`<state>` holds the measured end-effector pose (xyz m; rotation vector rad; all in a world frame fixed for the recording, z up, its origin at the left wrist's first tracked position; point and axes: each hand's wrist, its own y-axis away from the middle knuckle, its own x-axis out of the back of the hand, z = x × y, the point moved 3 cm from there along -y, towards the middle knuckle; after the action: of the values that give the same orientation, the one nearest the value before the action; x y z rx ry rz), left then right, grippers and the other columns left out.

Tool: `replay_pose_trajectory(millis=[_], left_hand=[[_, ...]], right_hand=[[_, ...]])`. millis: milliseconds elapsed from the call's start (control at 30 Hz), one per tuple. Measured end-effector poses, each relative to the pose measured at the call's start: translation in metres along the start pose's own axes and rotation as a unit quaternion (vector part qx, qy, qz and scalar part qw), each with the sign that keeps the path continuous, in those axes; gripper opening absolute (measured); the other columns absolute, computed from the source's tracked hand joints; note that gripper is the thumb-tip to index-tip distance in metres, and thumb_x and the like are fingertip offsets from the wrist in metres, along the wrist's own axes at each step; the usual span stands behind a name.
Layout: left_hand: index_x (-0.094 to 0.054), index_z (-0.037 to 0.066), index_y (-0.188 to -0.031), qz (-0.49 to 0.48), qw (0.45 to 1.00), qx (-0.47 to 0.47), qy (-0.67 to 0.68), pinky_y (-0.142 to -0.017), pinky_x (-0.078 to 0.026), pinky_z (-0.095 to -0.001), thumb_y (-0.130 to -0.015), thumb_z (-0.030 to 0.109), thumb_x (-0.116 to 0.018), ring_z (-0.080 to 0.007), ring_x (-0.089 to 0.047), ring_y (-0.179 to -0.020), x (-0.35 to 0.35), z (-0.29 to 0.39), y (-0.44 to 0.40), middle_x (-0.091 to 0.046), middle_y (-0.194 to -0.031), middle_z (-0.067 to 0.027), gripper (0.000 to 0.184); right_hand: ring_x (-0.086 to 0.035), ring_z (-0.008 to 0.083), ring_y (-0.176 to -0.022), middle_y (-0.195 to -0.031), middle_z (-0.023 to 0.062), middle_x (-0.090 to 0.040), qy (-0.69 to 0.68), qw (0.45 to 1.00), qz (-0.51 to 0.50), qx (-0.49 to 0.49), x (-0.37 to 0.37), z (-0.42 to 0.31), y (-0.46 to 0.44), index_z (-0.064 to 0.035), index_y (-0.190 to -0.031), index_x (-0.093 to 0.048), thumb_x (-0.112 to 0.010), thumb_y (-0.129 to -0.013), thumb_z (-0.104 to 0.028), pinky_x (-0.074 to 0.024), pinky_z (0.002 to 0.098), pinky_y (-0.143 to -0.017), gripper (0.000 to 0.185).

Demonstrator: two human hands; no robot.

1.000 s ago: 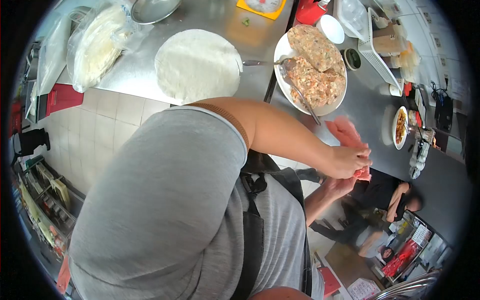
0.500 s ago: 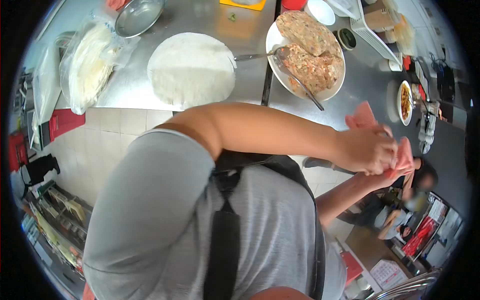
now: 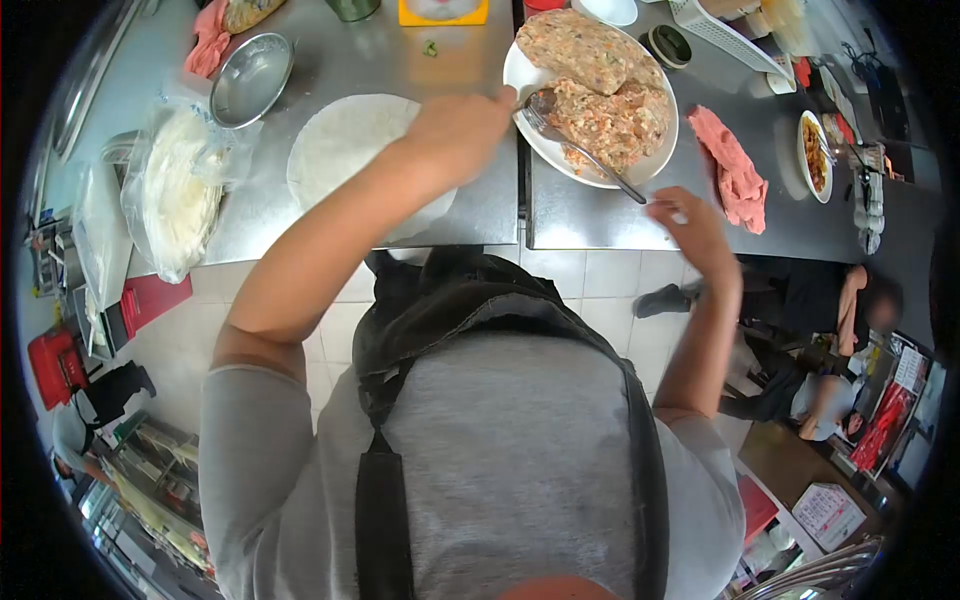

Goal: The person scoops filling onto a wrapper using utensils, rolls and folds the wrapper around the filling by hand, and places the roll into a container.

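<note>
My left hand [image 3: 465, 135], slightly blurred, is closed at the left rim of a white plate [image 3: 515, 75], over the place of a metal utensil's handle. That utensil's head [image 3: 543, 101] rests in the minced filling [image 3: 622, 118]. A fork [image 3: 600, 165] lies across the plate, its handle sticking out past the near rim. At the handle's end, my right hand [image 3: 695, 232] has its thumb and fingertips pinched together. Under my left forearm lies a stack of round white dough wrappers [image 3: 340, 150]. A crumpled pink cloth [image 3: 730, 170] rests right of the plate.
On the left are a bag of wrappers [image 3: 180, 190] and a metal bowl [image 3: 252, 80]. A yellow box [image 3: 443, 12] stands at the back. To the right are a white basket [image 3: 725, 35] and a small food plate [image 3: 813, 155]. Other people [image 3: 815, 395] are beyond the table.
The pink cloth has left my hands and lies on the table. My left hand has crossed back to the plate's left side; my right hand has come to the fork handle.
</note>
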<state>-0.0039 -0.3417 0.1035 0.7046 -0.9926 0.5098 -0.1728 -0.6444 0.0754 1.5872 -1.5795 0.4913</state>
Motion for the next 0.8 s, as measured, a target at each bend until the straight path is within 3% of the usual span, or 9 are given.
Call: replay_pose_trajectory(millis=[100, 167, 300, 433, 533, 600, 667, 767, 800], left_hand=[[-0.057, 0.0, -0.121, 0.008, 1.0, -0.019, 0.013, -0.083, -0.052, -0.0566, -0.089, 0.0, -0.059, -0.0457, -0.069, -0.095, -0.012, 0.007, -0.007, -0.072, -0.095, -0.0248, 0.032], [-0.058, 0.0, -0.123, 0.007, 0.999, -0.03, -0.012, -0.084, -0.053, -0.0556, -0.087, -0.005, -0.055, -0.0441, -0.07, -0.096, -0.013, 0.005, -0.008, -0.072, -0.096, -0.0254, 0.037], [-0.059, 0.001, -0.127, 0.015, 0.996, -0.074, -0.055, -0.084, -0.053, -0.0548, -0.087, -0.003, -0.056, -0.0445, -0.07, -0.093, -0.003, -0.015, 0.003, -0.072, -0.095, -0.0245, 0.04], [-0.058, 0.009, -0.136, 0.105, 0.989, -0.075, -0.075, -0.083, -0.054, -0.053, -0.089, 0.003, -0.058, -0.0429, -0.07, -0.091, 0.007, -0.033, 0.006, -0.073, -0.099, -0.0193, 0.047], [-0.059, 0.019, -0.139, 0.159, 0.984, -0.075, -0.033, -0.079, -0.055, -0.0515, -0.088, 0.004, -0.059, -0.0411, -0.07, -0.088, 0.013, -0.022, 0.011, -0.072, -0.102, -0.0161, 0.053], [-0.059, 0.025, -0.14, 0.164, 0.984, -0.066, -0.01, -0.077, -0.056, -0.0506, -0.088, 0.003, -0.059, -0.0403, -0.07, -0.086, 0.008, -0.013, 0.001, -0.072, -0.102, -0.0148, 0.057], [-0.061, 0.031, -0.14, 0.231, 0.963, -0.138, -0.034, -0.068, -0.057, -0.0469, -0.086, 0.002, -0.059, -0.0374, -0.071, -0.081, -0.011, -0.006, -0.016, -0.072, -0.102, -0.0133, 0.062], [-0.063, 0.031, -0.14, 0.263, 0.945, -0.186, -0.054, -0.062, -0.057, -0.0437, -0.083, -0.001, -0.059, -0.0335, -0.071, -0.074, -0.042, 0.0, -0.017, -0.071, -0.097, -0.0104, 0.066], [-0.063, 0.031, -0.14, 0.259, 0.945, -0.191, -0.055, -0.062, -0.057, -0.0437, -0.083, -0.001, -0.059, -0.0335, -0.071, -0.074, -0.047, -0.001, -0.012, -0.071, -0.097, -0.0104, 0.066]], right_hand=[[-0.071, 0.0211, -0.083, -0.089, 0.0111, -0.075, -0.004, 0.999, 0.053, -0.002, -0.044, -0.022, -0.008, -0.0002, -0.115, -0.068, -0.074, -0.097, -0.022, -0.0551, 0.0365, -0.078, 0.029], [-0.071, 0.0318, -0.075, -0.081, 0.016, -0.073, -0.13, 0.983, 0.084, -0.096, -0.054, -0.032, -0.01, -0.0021, -0.106, -0.072, -0.075, -0.094, -0.028, -0.0531, 0.0416, -0.07, 0.029], [-0.064, 0.0324, -0.064, -0.07, 0.0175, -0.065, -0.028, 0.995, 0.081, -0.045, -0.058, -0.071, -0.014, -0.0017, -0.098, -0.07, -0.072, -0.095, -0.028, -0.0479, 0.044, -0.062, 0.026], [-0.064, 0.0278, -0.064, -0.069, 0.0172, -0.063, -0.003, 0.997, 0.072, -0.001, -0.054, -0.069, -0.009, -0.0013, -0.097, -0.067, -0.069, -0.097, -0.025, -0.0478, 0.0403, -0.063, 0.023], [-0.064, 0.0209, -0.069, -0.071, 0.0125, -0.065, -0.154, 0.983, 0.033, -0.093, -0.04, -0.05, 0.031, -0.0004, -0.098, -0.065, -0.062, -0.103, -0.022, -0.0482, 0.035, -0.065, 0.022], [-0.062, 0.0141, -0.071, -0.075, 0.0063, -0.066, -0.325, 0.939, 0.103, -0.054, -0.036, -0.03, 0.051, -0.0009, -0.099, -0.063, -0.055, -0.108, -0.021, -0.048, 0.0305, -0.066, 0.024], [-0.067, 0.0142, -0.076, -0.09, 0.0068, -0.072, -0.34, 0.933, 0.119, -0.027, -0.04, -0.017, 0.057, -0.0021, -0.103, -0.062, -0.05, -0.111, -0.022, -0.0511, 0.0286, -0.069, 0.025], [-0.075, 0.0246, -0.097, -0.129, 0.0199, -0.07, -0.463, 0.857, 0.209, -0.084, -0.05, -0.007, 0.061, -0.0022, -0.11, -0.059, -0.05, -0.112, -0.025, -0.059, 0.0335, -0.08, 0.025], [-0.075, 0.0246, -0.097, -0.129, 0.0199, -0.07, -0.466, 0.854, 0.213, -0.088, -0.054, -0.008, 0.06, -0.0022, -0.11, -0.059, -0.05, -0.112, -0.025, -0.059, 0.0335, -0.08, 0.025]])
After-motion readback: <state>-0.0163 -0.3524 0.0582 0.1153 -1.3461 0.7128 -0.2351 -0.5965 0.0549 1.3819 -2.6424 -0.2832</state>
